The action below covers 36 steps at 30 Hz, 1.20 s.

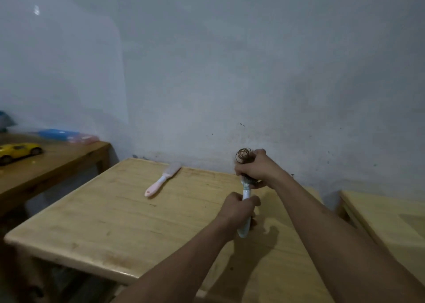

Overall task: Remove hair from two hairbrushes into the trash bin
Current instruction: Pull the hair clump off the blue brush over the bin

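Observation:
My left hand (239,207) is closed around the handle of a pale blue hairbrush (245,220), held upright above the wooden table (119,222). Over the brush head, my right hand (256,167) grips a dark tuft of hair (244,156) that sticks out above its fingers; the bristles are mostly hidden by this hand. A pink hairbrush (162,181) lies flat near the table's far edge, to the left of my hands. No trash bin is in view.
A darker wooden table at the left carries a yellow toy car (19,151) and a blue and pink box (69,136). Another light wooden table (386,220) stands at the right. A grey wall runs close behind.

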{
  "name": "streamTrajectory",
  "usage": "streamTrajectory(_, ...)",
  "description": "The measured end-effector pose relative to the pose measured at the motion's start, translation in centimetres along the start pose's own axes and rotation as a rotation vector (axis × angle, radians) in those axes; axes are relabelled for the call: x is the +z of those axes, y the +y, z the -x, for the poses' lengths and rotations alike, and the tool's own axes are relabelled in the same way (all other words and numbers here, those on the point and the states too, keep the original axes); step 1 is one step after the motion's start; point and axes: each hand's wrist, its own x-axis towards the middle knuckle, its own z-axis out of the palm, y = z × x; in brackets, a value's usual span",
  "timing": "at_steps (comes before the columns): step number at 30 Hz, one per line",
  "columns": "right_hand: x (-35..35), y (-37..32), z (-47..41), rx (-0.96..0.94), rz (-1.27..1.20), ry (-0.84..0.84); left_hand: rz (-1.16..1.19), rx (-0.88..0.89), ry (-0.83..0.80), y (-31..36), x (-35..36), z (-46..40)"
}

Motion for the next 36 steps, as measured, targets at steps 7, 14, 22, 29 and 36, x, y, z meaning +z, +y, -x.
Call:
streamTrajectory(7,6.0,-6.5,3.3,-0.130,0.051,-0.242,0.009,0.122,0.260,-1.4,-9.2,4.0)
streamTrajectory(14,14.8,-10.9,6.5,-0.195,0.022,-0.403,-0.035,0.138,0.489,-4.9,-20.0,11.0)
streamTrajectory(22,27.6,-13.9,11.4,-0.284,0.029,-0.582,-0.196,0.034,0.757,-9.4,-30.3,21.6)
streamTrajectory(29,36.6,-12.3,16.8,-0.401,0.169,-0.877,-0.217,-0.063,0.965,-16.8,-35.0,28.9)
streamTrajectory(36,43.7,-6.0,18.6,-0.299,0.112,-1.001,-0.313,-0.177,0.985,-24.1,-36.2,32.6)
